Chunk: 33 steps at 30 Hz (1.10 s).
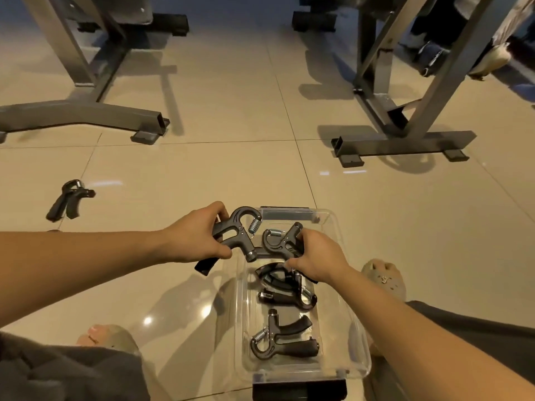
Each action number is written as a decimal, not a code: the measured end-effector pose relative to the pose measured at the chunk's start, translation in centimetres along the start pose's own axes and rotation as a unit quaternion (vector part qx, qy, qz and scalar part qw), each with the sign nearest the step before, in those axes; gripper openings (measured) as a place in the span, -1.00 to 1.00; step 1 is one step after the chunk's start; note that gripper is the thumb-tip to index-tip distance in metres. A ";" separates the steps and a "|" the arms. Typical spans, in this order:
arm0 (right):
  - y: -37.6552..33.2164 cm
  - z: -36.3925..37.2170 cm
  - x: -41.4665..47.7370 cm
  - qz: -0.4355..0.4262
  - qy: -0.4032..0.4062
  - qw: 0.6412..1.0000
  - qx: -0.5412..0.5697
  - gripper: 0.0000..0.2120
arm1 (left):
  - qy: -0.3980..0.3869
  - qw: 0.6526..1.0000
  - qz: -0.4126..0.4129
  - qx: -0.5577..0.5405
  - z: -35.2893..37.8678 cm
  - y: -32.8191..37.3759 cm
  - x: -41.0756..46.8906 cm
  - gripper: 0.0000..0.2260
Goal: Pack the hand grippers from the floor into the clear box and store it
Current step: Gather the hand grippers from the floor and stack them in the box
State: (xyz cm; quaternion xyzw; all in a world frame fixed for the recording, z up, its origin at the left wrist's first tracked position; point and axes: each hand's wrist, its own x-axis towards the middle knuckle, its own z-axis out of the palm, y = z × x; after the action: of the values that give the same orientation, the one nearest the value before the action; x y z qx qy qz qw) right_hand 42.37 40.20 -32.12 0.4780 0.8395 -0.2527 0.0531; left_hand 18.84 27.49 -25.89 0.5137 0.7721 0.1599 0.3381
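Observation:
A clear plastic box (351,337) sits on the tiled floor between my feet. My left hand (195,235) grips a dark grey hand gripper (236,233) with a steel spring, held over the box's far left corner. My right hand (317,256) holds a second hand gripper (282,241) inside the far end of the box. Two more hand grippers lie in the box, one in the middle (289,296) and one at the near end (285,340). Another hand gripper (69,199) lies on the floor to the left, well away from both hands.
Grey metal gym frames stand on the floor at the far left (86,114) and far right (402,143). My sandalled feet (385,277) flank the box. Someone's shoes (489,57) show at the top right. Open tile lies between the frames.

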 end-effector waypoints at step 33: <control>3.1 11.9 3.8 0.093 0.112 0.989 0.019 -0.61 | -0.053 0.998 0.035 -0.025 4.2 -2.7 2.9 -0.53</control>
State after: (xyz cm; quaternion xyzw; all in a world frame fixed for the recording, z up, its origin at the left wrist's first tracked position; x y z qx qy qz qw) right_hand 41.04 38.78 -44.88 0.5801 0.7872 -0.2074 -0.0276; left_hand 19.18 28.58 -31.55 0.5396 0.7304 0.1635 0.3854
